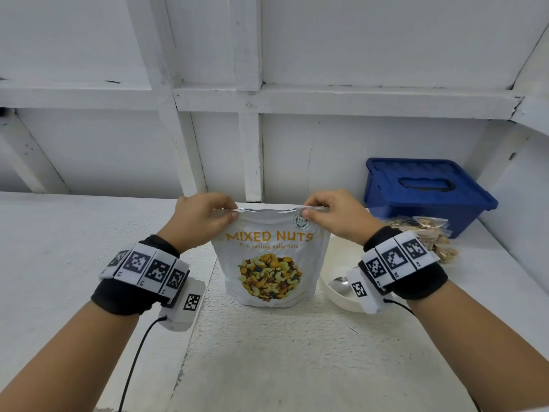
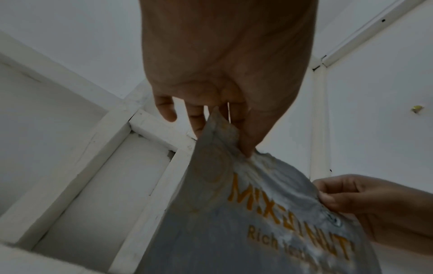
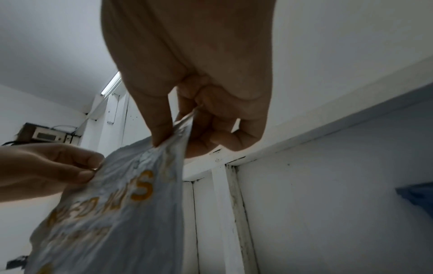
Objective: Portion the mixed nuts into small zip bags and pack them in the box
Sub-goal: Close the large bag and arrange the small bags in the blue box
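At pouch top: both hands pinch the corners.
Left hand [image 1: 202, 217] and right hand [image 1: 332, 217] fingers grip the mixed nuts pouch [image 1: 271, 263] rim; pull front and back walls apart evenly, keeping it upright beside the bowl [image 1: 335, 289].

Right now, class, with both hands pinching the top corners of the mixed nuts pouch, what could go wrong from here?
1. The left hand and right hand pull the mixed nuts pouch by its top corners only; a sudden give could scatter nuts over the table.
2. The white bowl with its spoon lies right under the right wrist and may get knocked.
3. The blue box has its lid on, so packing may stall.
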Available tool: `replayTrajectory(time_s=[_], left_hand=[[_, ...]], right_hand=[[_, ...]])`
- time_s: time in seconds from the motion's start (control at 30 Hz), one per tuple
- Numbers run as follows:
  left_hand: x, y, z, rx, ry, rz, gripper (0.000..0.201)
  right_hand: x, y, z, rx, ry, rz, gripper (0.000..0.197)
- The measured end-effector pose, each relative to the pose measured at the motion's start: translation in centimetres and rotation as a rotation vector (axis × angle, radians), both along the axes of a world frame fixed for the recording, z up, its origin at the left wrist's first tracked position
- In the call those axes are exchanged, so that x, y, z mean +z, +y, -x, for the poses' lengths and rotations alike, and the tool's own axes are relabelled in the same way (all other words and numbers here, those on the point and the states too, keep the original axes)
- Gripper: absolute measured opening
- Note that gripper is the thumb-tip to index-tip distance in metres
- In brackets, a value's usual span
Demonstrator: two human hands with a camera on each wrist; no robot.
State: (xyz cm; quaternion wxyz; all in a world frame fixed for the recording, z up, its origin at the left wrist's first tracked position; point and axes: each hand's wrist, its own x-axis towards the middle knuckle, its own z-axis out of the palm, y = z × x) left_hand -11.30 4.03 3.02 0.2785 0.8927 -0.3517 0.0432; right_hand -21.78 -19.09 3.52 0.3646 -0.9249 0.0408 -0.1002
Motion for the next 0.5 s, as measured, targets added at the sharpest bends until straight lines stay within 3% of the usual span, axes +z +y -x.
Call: replayTrajectory(time_s=[0.13, 0.3, 0.43, 0.5], left_hand=[[0.6, -0.9, 0.2, -0.007, -0.193, -0.231, 0.031], [0.4, -1.5, 0.7, -0.037, -0.184, -0.128, 0.039], [0.0, -1.6, 1.1, -0.017, -0.221, -0.106, 0.019], [0.1, -1.7, 1.1, -0.007, -0.253, -0.162, 0.020]], right_hand=[[0.2, 0.4, -0.2, 0.020, -0.002, 0.192, 0.015], [0.2, 1.1, -0.3, 0.031, -0.012, 0.269, 0.019], [0.1, 1.2, -0.3, -0.011, -0.024, 0.431, 0.021], [0.3, 1.5, -0.3, 0.000, -0.034, 0.496, 0.022]])
